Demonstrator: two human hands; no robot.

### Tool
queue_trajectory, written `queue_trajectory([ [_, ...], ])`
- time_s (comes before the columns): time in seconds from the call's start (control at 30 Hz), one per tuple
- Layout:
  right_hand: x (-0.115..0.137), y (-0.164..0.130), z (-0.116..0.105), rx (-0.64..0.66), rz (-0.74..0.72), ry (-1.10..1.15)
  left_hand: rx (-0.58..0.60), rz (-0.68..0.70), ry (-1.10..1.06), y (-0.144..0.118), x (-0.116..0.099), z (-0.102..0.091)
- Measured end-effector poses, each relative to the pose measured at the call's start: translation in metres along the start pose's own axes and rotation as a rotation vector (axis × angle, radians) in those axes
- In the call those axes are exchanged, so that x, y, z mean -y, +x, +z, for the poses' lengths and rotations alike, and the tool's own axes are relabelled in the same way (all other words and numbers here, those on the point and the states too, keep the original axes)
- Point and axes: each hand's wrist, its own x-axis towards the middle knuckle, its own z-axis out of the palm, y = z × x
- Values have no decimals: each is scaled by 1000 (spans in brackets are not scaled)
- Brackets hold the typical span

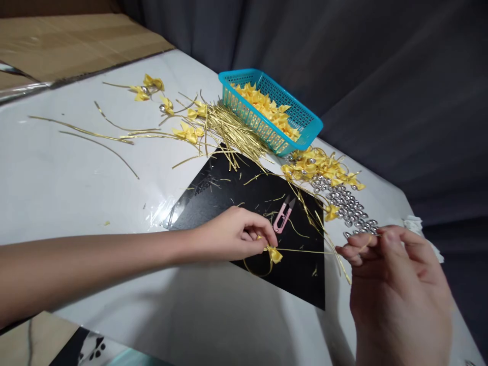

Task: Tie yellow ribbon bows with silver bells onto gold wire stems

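Left hand [232, 235], fingers curled, pinching a small yellow ribbon bow [274, 253] between thumb and fingertips; forearm extends in from the left edge. Bow lies just above the lower part of a black sheet [244, 193], with a loop of gold cord [305, 251] curving beneath it and one strand running rightward, taut and nearly level, to the right hand [396, 284]. Right hand raised at lower right, thumb and forefinger closed on the far end of that strand, remaining fingers loosely bent. Just beyond the left hand's fingertips, pink thread snips [282, 215] rest on the black sheet, blades pointing away from the viewer. Short gold offcuts are scattered over the sheet. Beyond the right hand, a spread of silver beads [348, 203] lies on the white table [68, 178], adjoining a heap of finished yellow bows [320, 165] with cords attached. Farther back, a turquoise plastic basket [305, 118] holds loose yellow bows; beside it, to the left, a bundle of cut gold cords [224, 127]. Several further bows and long single cords lie well apart toward the left rear, near a sheet of cardboard [68, 40].
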Motion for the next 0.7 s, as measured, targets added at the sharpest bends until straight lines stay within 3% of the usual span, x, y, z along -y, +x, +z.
queue_trajectory([
  [0.37,0,4,-6,29,-74,-5,4,21,8,0,3,-1],
  [0.7,7,1,-3,-23,-109,-36,-8,33,52,0,5,0],
])
